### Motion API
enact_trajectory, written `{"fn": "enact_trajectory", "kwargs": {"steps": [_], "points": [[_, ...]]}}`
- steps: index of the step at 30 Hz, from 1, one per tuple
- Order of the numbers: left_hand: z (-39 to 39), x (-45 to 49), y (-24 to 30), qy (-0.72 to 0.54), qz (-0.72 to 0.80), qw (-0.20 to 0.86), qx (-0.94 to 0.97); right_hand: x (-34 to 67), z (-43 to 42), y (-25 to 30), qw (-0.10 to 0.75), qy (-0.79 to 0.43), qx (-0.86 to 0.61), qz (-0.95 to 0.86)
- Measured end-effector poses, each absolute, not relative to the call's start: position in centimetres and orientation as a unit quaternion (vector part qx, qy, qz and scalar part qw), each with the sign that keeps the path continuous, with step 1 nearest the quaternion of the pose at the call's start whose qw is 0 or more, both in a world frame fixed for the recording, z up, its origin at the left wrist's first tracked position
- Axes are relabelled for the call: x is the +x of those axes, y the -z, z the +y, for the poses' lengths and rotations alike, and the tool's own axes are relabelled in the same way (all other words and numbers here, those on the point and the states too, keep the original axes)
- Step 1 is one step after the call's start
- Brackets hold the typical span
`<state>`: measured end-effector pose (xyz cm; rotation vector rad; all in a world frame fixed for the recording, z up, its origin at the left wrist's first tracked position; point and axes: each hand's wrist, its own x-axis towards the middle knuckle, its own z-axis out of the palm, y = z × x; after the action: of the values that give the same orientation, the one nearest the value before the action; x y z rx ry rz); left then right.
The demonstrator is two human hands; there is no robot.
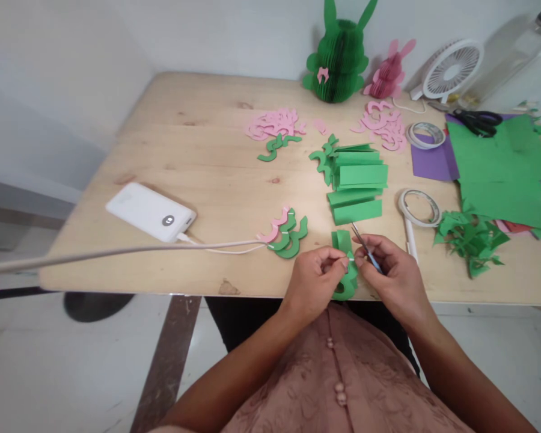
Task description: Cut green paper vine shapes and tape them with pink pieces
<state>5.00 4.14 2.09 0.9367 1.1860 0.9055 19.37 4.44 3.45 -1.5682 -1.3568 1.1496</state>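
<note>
In the head view, a dusty-pink buttoned shirt (306, 379) is filling the bottom of the frame nearest the camera, and both bare hands are working just above it, at lower centre. The left hand (318, 276) is pinching a green, scalloped, curled paper piece (352, 281) between thumb and fingertips, at the table's front edge. The right hand (392, 270) is holding a slim, silver-tipped, blue-handled tool (375, 263) in its curled fingers, while its thumb and forefinger are closing near a small white sliver (351, 258), perhaps tape, between the hands; whether they are gripping it, I cannot tell. The curled piece is probably light, bendable and easily creased, so a gentle hold on its flat, wider part seems safer than on its thin curves. The sliver, if it is tape, is likely to be clinging to skin and wants holding by its very edge. Beyond the hands, green folded paper strips (363, 176) are lying right of centre, and pink and green paper curls (285, 236) are resting left of the hands.
</note>
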Motion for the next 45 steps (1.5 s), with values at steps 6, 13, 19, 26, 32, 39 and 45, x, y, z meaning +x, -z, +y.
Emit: {"fn": "enact_trajectory", "kwargs": {"steps": [6,13,19,26,32,39,45], "points": [[4.1,5.1,-2.0,-0.395,0.516,0.644,0.404,19.6,4.1,-2.8,0.363,-0.427,-0.611,-0.559],[4.1,5.1,-2.1,-0.396,0.521,0.635,0.409,19.9,3.9,-2.1,0.356,-0.399,-0.61,-0.585],[4.0,5.1,-2.0,-0.394,0.531,0.628,0.41,20.0,3.9,-2.1,0.342,-0.372,-0.607,-0.613],[4.1,5.3,-2.0,-0.392,0.538,0.611,0.428,19.7,3.7,-2.5,0.323,-0.344,-0.624,-0.623],[4.4,5.2,-2.0,-0.386,0.528,0.642,0.399,19.7,4.1,-2.7,0.365,-0.412,-0.622,-0.557],[4.5,5.1,-1.7,-0.378,0.523,0.658,0.389,19.8,4.3,-2.9,0.381,-0.471,-0.62,-0.498],[4.5,5.1,-1.7,-0.376,0.518,0.655,0.402,19.6,4.4,-2.9,0.387,-0.47,-0.62,-0.495]]}}
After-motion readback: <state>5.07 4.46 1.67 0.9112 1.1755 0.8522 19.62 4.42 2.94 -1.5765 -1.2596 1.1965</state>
